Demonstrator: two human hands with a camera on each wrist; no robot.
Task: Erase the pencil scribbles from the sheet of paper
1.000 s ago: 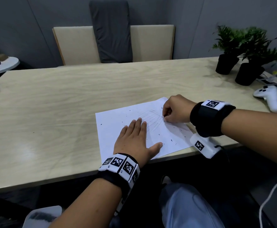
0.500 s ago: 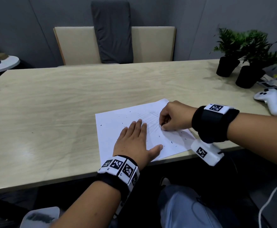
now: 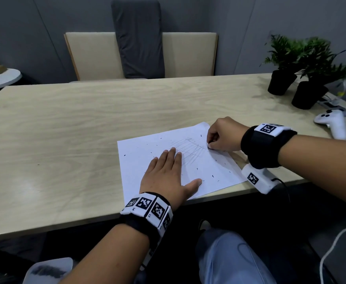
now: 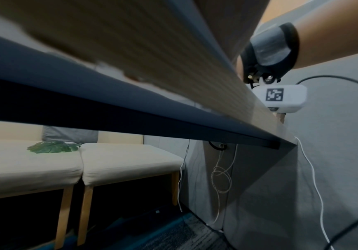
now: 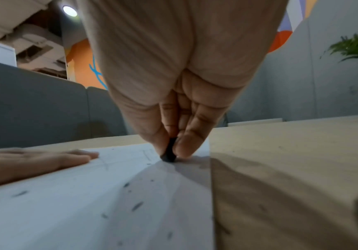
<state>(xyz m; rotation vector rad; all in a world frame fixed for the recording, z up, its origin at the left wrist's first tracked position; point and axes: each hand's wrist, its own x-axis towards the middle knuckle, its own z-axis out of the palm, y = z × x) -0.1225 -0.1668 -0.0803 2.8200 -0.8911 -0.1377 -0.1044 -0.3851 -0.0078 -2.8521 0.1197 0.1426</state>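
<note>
Black wristbands carry white marker-printed blocks; blue jeans.

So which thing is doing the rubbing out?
On the wooden table lies a white sheet of paper. At its far right, the right hand pinches a small black eraser, tip on the paper, the only dark object there.

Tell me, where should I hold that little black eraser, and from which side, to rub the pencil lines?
Pinch the eraser by its upper part, coming from above, as the right hand does. It stands nearly upright, so thumb and fingers fit on opposite sides, leaving its tip free on the paper. Probably keep the left hand flat on the sheet.
</note>
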